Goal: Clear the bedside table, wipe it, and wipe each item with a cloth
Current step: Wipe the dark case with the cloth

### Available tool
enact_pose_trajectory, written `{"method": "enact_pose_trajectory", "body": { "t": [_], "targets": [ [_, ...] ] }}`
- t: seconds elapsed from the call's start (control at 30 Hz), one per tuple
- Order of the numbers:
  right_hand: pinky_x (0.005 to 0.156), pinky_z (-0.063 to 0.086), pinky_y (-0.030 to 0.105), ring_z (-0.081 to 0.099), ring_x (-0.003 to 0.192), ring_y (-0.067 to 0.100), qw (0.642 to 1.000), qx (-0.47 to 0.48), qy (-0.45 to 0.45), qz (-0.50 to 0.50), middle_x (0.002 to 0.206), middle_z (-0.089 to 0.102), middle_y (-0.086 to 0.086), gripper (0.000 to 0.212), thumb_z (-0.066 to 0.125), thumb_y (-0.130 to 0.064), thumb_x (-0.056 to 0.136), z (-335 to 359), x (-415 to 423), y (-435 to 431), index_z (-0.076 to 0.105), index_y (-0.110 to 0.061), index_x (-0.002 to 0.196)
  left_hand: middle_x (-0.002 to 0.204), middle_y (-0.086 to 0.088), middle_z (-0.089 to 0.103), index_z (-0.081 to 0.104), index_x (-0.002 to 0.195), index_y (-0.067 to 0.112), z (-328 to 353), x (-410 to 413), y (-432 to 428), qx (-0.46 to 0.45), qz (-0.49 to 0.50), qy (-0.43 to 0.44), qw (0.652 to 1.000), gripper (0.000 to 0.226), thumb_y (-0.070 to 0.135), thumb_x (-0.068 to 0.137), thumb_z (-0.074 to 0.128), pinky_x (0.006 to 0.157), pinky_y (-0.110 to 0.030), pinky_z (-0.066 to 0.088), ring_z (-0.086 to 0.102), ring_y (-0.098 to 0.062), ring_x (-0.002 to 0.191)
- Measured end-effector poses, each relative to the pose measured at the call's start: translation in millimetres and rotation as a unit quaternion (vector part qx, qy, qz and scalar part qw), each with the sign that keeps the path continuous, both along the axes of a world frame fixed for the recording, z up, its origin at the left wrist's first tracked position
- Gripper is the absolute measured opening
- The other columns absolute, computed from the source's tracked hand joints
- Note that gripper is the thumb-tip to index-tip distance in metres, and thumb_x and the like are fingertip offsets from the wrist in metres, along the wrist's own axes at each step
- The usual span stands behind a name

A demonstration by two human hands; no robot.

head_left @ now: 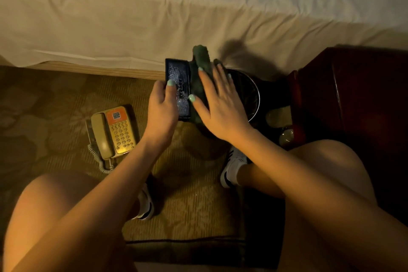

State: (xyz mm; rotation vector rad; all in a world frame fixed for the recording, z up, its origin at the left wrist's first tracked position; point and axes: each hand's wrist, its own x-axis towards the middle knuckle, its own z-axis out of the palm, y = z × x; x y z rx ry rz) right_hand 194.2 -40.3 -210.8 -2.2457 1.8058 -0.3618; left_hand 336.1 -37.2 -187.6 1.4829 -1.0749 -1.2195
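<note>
The dark flat item [176, 68], glossy and smeared with wet streaks, is held in the air above the carpet [55, 106], just in front of the bed [154, 17]; it may be a phone or a small tray, the dim light does not let me tell which. The green cloth [201, 57] lies over its right half, bunched at the far end. The main risk seems to be a slip: the item is held by one edge only, so a firm sideways stroke could push it out of the grip and into the dark bin [254, 95] that appears to sit right below. The left hand [162, 106] grips the item's near left edge, thumb curled over the top face. The right hand [220, 108] lies flat on the cloth, fingers [206, 81] straight and spread, pressing down rather than clutching. A telephone [112, 132] rests on the carpet to the left, and the dark red tabletop [364, 86] stands to the right.
</note>
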Motion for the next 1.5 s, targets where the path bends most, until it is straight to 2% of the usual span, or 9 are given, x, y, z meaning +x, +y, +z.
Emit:
{"method": "enact_pose_trajectory", "body": {
  "t": [0.2,0.4,0.6,0.8,0.97,1.13,1.27,1.4,1.5],
  "targets": [
    [0.098,0.036,0.043,0.043,0.125,0.037,0.969,0.085,-0.115,-0.2,0.131,0.048,0.023,0.059,0.036,-0.055,0.096,2.2,-26.1,-34.8,0.046,-0.005,0.127,0.08,0.005,0.051,0.052,0.104,0.008,7.8,-2.1,9.0,-0.046,-0.053,-0.016,0.997,0.02,0.023,0.105,0.038,0.056,-0.017,0.039,0.045,0.002,0.064],
    [0.062,0.032,0.037,0.059,0.088,0.04,0.937,0.074,-0.239,-0.246,0.091,0.06,0.019,0.036,0.032,-0.04,0.102,8.8,-27.5,-28.0,0.047,-0.008,0.109,0.083,-0.005,0.052,0.057,0.095,0.017,1.9,14.6,-0.7,-0.054,-0.012,-0.007,0.998,0.022,0.032,0.101,0.043,0.065,-0.037,0.038,0.046,-0.021,0.077],
    [0.093,0.045,0.049,0.045,0.125,0.042,0.971,0.051,-0.158,-0.17,0.147,0.033,0.022,0.059,0.034,-0.039,0.102,3.9,-9.0,-8.4,0.019,-0.011,0.151,0.07,0.009,0.042,0.047,0.078,0.021,-0.6,14.5,-4.6,-0.017,0.061,0.063,0.996,0.026,0.021,0.103,0.041,0.058,-0.025,0.032,0.037,-0.006,0.064],
    [0.094,0.043,0.048,0.045,0.119,0.042,0.99,-0.008,0.013,-0.143,0.139,0.037,0.029,0.086,0.014,-0.067,0.089,-0.8,-0.7,9.4,0.019,-0.007,0.15,0.077,0.006,0.045,0.048,0.086,0.017,1.0,12.8,-4.9,-0.025,0.066,0.096,0.993,0.022,0.023,0.105,0.038,0.06,-0.023,0.041,0.045,-0.003,0.066],
    [0.072,0.05,0.042,0.062,0.097,0.036,0.957,-0.075,-0.129,-0.25,0.121,0.057,0.018,0.062,0.034,-0.049,0.098,9.6,-4.6,-6.2,0.031,-0.01,0.146,0.077,0.009,0.045,0.05,0.087,0.021,8.6,9.7,-7.1,-0.064,0.02,0.092,0.994,0.02,0.026,0.103,0.04,0.061,-0.029,0.035,0.04,-0.006,0.068],
    [0.08,0.045,0.048,0.059,0.095,0.039,0.9,-0.057,-0.314,-0.297,0.105,0.064,0.022,0.038,0.034,-0.03,0.102,26.7,-19.1,-29.2,0.049,0.0,0.119,0.075,0.006,0.041,0.048,0.082,0.022,7.8,7.8,-18.7,-0.081,0.03,0.129,0.988,0.02,0.031,0.099,0.044,0.06,-0.037,0.03,0.035,-0.016,0.07],
    [0.087,0.04,0.028,0.052,0.096,0.02,0.89,0.024,-0.361,-0.278,0.107,0.059,0.015,0.034,0.035,-0.02,0.104,34.6,-34.8,-46.2,0.053,0.006,0.114,0.079,0.003,0.043,0.05,0.083,0.023,3.0,8.9,-22.5,-0.051,0.036,0.154,0.986,0.018,0.034,0.097,0.046,0.07,-0.044,0.034,0.036,-0.024,0.08],
    [0.076,0.048,0.015,0.058,0.098,0.011,0.834,0.09,-0.47,-0.275,0.108,0.062,0.002,0.03,0.039,-0.029,0.103,35.6,-41.2,-51.7,0.059,-0.011,0.116,0.098,-0.008,0.053,0.054,0.099,0.019,3.9,8.8,-21.3,-0.022,0.018,0.199,0.98,0.019,0.033,0.102,0.042,0.075,-0.043,0.051,0.051,-0.03,0.093],
    [0.074,0.052,0.027,0.065,0.091,0.013,0.775,0.153,-0.552,-0.267,0.097,0.066,0.001,0.011,0.054,-0.027,0.097,40.4,-48.8,-50.4,0.062,-0.02,0.102,0.123,-0.01,0.06,0.05,0.124,0.016,1.9,8.2,-17.7,0.036,-0.021,0.248,0.968,0.026,0.03,0.106,0.036,0.084,-0.04,0.058,0.064,-0.027,0.11]
  ]
}}
